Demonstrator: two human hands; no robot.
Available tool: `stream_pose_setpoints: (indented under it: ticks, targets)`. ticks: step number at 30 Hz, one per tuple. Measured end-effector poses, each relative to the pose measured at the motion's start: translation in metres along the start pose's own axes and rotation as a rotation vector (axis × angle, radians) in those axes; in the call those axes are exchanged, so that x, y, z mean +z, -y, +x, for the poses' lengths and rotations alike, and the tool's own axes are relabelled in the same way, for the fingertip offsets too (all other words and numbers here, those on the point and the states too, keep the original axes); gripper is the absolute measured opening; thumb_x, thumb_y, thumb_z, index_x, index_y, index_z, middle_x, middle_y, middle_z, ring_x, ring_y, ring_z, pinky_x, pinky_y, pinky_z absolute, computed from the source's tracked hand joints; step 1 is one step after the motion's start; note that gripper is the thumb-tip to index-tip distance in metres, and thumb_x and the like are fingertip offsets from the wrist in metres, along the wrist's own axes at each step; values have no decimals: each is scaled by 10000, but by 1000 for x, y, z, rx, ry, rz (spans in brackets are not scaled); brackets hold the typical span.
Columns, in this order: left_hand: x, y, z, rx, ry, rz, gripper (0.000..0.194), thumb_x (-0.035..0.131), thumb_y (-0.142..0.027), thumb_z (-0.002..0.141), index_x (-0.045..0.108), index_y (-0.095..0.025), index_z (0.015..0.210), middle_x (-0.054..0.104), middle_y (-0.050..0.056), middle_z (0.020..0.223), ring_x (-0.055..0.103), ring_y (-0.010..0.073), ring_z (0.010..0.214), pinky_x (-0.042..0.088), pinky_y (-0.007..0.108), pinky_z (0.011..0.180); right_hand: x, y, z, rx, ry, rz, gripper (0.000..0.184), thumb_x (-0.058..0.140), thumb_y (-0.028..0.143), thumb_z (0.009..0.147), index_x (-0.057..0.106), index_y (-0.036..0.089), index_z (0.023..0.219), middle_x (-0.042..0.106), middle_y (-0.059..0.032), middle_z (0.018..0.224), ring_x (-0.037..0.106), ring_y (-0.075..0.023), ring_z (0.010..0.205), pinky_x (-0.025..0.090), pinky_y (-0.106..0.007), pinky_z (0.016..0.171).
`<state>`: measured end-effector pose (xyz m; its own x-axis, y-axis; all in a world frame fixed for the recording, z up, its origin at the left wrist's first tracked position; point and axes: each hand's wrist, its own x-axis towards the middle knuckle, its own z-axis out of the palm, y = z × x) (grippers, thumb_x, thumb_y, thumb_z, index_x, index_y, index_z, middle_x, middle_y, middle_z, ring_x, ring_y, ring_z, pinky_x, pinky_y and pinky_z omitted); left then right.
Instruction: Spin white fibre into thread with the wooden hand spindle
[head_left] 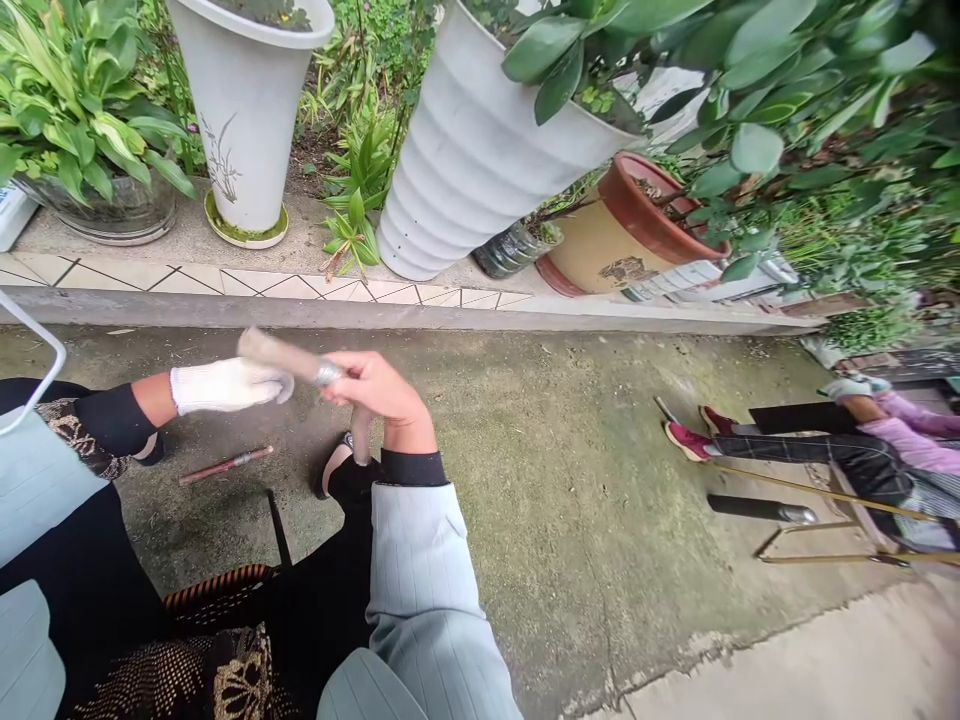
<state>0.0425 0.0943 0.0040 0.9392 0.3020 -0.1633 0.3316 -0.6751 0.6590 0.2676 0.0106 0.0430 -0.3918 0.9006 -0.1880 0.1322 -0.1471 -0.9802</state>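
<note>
My left hand (225,386) wears a white knit glove and its fingers close around one end of a pale, blurred stick-like object (289,358). My bare right hand (379,393) is curled in a fist over the other part of that object, whose lower end (361,437) sticks out below the fist. Motion blur hides what the object is. Both hands are held in front of me above the concrete ground (570,470). A reddish rod (225,465) lies on the ground below my left hand. My foot in a dark sandal (334,468) shows under my right wrist.
Potted plants line a tiled ledge (225,280): two tall white pots (244,110) (465,150) and a tilted brown-rimmed pot (622,225). At right another person's legs and red shoes (686,437) rest by long rods (810,490) and a dark cylinder (757,508).
</note>
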Motion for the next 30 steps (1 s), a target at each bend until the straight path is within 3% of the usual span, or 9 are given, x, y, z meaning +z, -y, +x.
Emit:
stream_pose_setpoints:
  ticks: [2, 4, 8, 12, 19, 22, 25, 27, 30]
  targets:
    - [2, -4, 0, 6, 28, -49, 310, 318, -318, 918, 574, -154, 860, 624, 26, 829, 528, 131, 703, 401, 222, 696, -8, -1, -1, -73, -308, 75, 453, 580, 560, 762, 595, 154, 961, 525, 18, 684, 425, -75, 540, 368, -213, 522]
    - [3, -11, 0, 38, 86, -75, 300, 312, -296, 926, 556, -149, 829, 614, 30, 815, 512, 126, 690, 397, 225, 701, -12, -7, 2, -20, -519, 9, 422, 505, 559, 812, 588, 163, 933, 521, 12, 688, 425, -81, 541, 365, -214, 521]
    - [1, -24, -2, 148, 147, -59, 251, 341, -249, 926, 530, -152, 791, 583, 21, 742, 447, 118, 626, 376, 221, 653, -10, -19, 11, 233, -590, -481, 319, 559, 471, 813, 628, 174, 908, 570, -1, 690, 486, -121, 622, 365, -234, 593]
    - [-1, -29, -4, 179, 162, -49, 223, 367, -224, 913, 524, -152, 772, 571, 12, 709, 427, 110, 595, 356, 217, 624, -3, -20, 14, 378, -476, -851, 276, 571, 444, 828, 656, 208, 942, 660, -47, 828, 551, -168, 748, 347, -254, 655]
    - [-9, -21, -8, 135, 54, -14, 278, 330, -264, 915, 541, -163, 764, 577, 5, 703, 456, 110, 603, 358, 215, 636, 5, -19, 17, 475, -125, -955, 256, 598, 426, 809, 668, 188, 870, 661, -65, 819, 542, -158, 694, 300, -257, 571]
    - [-18, -12, -7, 86, -18, 48, 300, 328, -295, 912, 553, -165, 762, 579, 3, 703, 468, 116, 606, 361, 219, 633, 13, -17, 17, 503, 208, -822, 208, 631, 367, 783, 670, 164, 809, 612, -29, 688, 515, -125, 612, 308, -243, 544]
    - [-22, -4, -4, 0, -81, 36, 276, 341, -286, 895, 567, -166, 794, 605, 3, 757, 502, 123, 651, 383, 218, 664, 16, -8, 11, 420, 492, -447, 232, 668, 361, 748, 668, 164, 871, 565, 21, 633, 489, -91, 559, 347, -216, 534]
    - [-21, -3, -2, -70, -116, 37, 247, 352, -262, 883, 575, -163, 849, 618, 10, 809, 517, 132, 694, 395, 224, 687, 11, -1, 3, 253, 380, -193, 336, 694, 399, 716, 651, 164, 953, 567, 30, 666, 481, -79, 566, 369, -206, 541]
    - [-12, -7, -1, -91, -116, 41, 228, 359, -234, 890, 573, -156, 911, 622, 20, 869, 520, 136, 735, 396, 231, 713, -4, 3, -6, 23, -147, 58, 388, 660, 464, 728, 608, 152, 954, 545, 26, 684, 446, -66, 548, 375, -202, 531]
